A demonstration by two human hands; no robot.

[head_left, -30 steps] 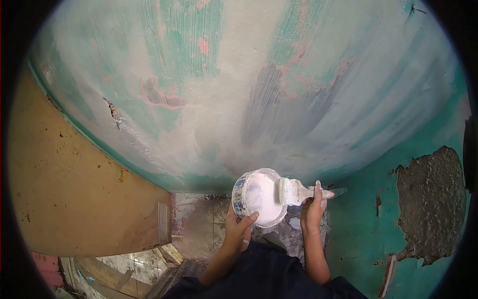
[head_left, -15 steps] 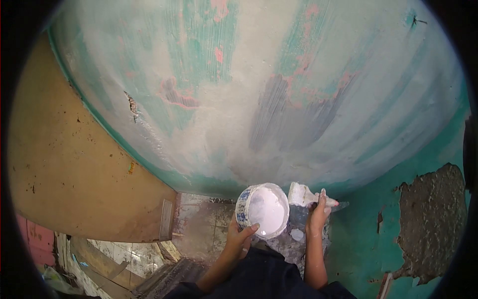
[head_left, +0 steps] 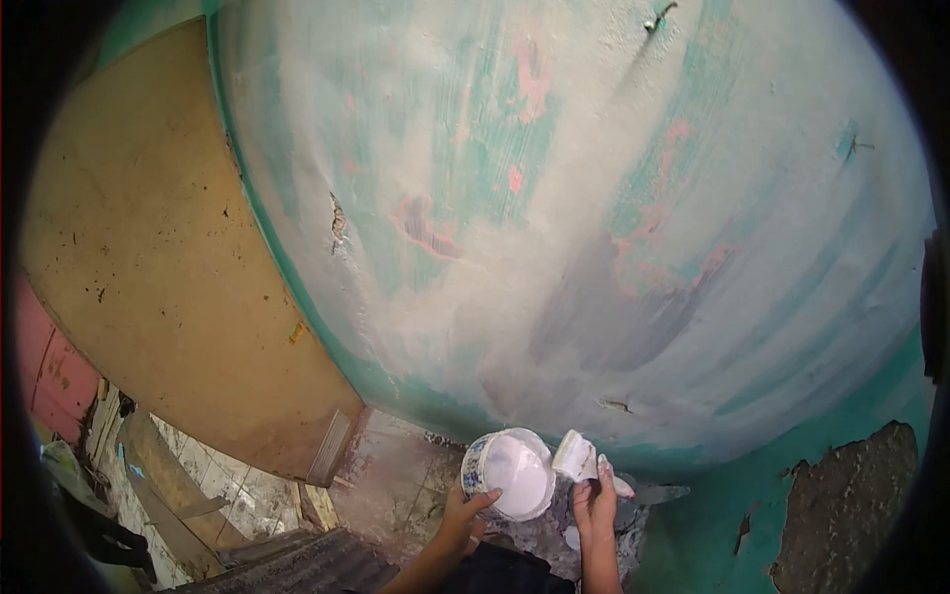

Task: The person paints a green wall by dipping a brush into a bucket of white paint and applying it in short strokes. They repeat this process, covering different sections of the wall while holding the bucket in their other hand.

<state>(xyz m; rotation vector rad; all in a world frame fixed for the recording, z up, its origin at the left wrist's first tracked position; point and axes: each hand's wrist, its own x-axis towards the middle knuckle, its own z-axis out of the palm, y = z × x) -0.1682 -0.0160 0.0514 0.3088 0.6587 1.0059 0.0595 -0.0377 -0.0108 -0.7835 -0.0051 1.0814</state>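
Note:
My left hand [head_left: 463, 515] grips the side of a round white tub [head_left: 507, 473] with blue print, its thumb over the rim. White paint fills part of the tub, which tilts toward me. In my right hand [head_left: 596, 507] is a wide paintbrush [head_left: 576, 457], its bristles coated white and pointing up to the left, just right of the tub. Before me stands a wall [head_left: 475, 297] streaked white over green, with pink and grey patches showing.
A tan board panel [head_left: 188, 257] with a small vent stands at left. Planks [head_left: 168, 475] and debris lie on the tiled floor below it. The green right wall [head_left: 722, 515] has a broken patch of bare rough surface [head_left: 846, 515]. Bent nails [head_left: 658, 18] stick out of the front wall.
The view has tilted up and swung left, so hands and tub sit lower in the picture. The brush now points more upward beside the tub; both hands keep their hold.

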